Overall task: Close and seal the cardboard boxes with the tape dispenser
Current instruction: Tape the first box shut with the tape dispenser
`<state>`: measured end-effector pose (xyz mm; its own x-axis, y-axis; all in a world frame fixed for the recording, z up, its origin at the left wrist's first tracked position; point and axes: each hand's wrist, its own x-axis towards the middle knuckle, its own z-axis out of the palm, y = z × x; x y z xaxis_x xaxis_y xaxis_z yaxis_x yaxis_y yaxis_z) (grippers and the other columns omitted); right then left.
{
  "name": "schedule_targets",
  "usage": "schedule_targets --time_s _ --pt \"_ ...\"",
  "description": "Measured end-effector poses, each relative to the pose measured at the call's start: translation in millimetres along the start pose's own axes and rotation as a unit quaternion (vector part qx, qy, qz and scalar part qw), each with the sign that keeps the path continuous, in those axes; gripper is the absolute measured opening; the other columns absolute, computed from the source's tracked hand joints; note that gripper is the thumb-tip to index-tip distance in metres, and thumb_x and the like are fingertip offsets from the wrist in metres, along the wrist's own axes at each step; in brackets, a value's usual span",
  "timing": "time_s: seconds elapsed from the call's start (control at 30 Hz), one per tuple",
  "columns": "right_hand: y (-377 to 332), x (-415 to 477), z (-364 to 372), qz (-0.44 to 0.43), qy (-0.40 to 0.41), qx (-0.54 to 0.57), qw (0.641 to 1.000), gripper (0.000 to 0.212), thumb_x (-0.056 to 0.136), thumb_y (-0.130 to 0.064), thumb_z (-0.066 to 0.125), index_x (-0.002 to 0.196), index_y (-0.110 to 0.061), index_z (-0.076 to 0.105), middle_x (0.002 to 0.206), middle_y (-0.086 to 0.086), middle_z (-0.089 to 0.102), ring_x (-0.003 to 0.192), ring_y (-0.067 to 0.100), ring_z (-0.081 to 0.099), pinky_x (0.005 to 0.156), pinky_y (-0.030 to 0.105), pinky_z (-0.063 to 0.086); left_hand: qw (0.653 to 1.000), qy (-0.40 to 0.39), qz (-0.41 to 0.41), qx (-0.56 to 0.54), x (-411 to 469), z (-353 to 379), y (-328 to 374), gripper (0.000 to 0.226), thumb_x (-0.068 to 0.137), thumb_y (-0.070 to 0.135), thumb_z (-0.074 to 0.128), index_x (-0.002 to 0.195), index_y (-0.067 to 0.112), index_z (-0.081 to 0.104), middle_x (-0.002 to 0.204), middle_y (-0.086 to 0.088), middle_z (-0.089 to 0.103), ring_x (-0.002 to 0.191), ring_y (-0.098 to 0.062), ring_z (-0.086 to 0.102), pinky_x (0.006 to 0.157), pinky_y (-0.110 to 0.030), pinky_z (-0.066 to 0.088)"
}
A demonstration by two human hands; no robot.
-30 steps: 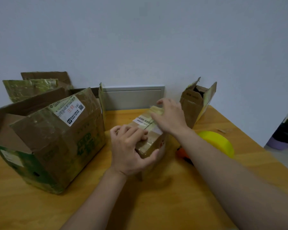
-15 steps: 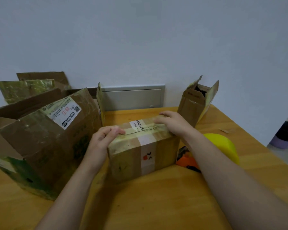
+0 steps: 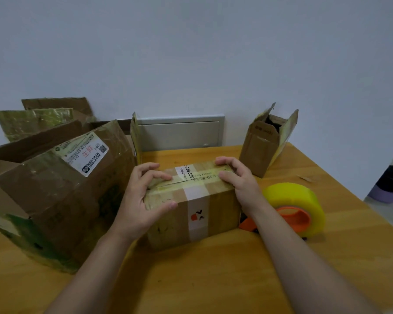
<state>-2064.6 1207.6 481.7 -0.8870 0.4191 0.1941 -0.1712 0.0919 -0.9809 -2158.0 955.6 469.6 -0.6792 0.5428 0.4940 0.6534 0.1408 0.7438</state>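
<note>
A small brown cardboard box (image 3: 195,207) with old tape and a white label lies closed on the wooden table (image 3: 213,279). My left hand (image 3: 141,198) grips its left end, fingers curled over the top flaps and thumb on the front face. My right hand (image 3: 238,177) grips the right end, fingers curled on the top flaps. The tape dispenser (image 3: 293,209), orange with a yellow tape roll, lies on the table just right of the box, untouched.
A large open cardboard box (image 3: 55,196) with a shipping label stands at the left, close to the small box. A narrow open box (image 3: 261,143) stands at the back right. The table's right edge runs near the dispenser.
The small box has been turned from end-on to lengthwise and set flat. My left hand moved from its near end to its left end, and my right hand now grips its right end.
</note>
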Motion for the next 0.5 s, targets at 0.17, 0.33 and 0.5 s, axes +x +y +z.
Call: schedule_targets --time_s 0.17,0.33,0.5 --pt "-4.1 -3.3 5.2 0.008 0.045 -0.018 0.999 0.027 0.100 -0.011 0.060 0.124 -0.021 0.068 0.121 0.002 0.065 0.103 0.013 0.064 0.072 0.018 0.052 0.998 -0.016 0.015 0.063 2.1 -5.9 4.4 0.060 0.070 0.070 0.074 0.120 0.040 0.063 0.139 0.012 0.040 0.137 -0.009 0.039 0.106 -0.045 0.050" --pt "-12.6 -15.7 17.5 -0.038 0.165 -0.169 0.971 0.029 0.107 -0.020 0.050 0.128 -0.021 0.069 0.114 -0.008 0.070 0.098 0.003 0.065 0.065 0.010 0.050 0.992 -0.027 -0.026 0.118 -9.2 -8.1 10.4 0.072 0.064 0.076 0.074 0.127 0.050 0.052 0.148 0.016 0.029 0.141 -0.012 0.032 0.111 -0.043 0.043" --pt "-36.2 -4.7 18.4 -0.038 0.069 -0.417 0.906 0.039 0.107 -0.028 0.045 0.142 -0.021 0.059 0.135 0.000 0.066 0.118 0.021 0.061 0.090 0.033 0.050 0.975 -0.011 -0.041 0.217 -11.0 -7.2 16.2 0.076 0.063 0.086 0.065 0.128 0.053 0.046 0.135 0.016 0.037 0.121 -0.007 0.036 0.104 -0.046 0.048"
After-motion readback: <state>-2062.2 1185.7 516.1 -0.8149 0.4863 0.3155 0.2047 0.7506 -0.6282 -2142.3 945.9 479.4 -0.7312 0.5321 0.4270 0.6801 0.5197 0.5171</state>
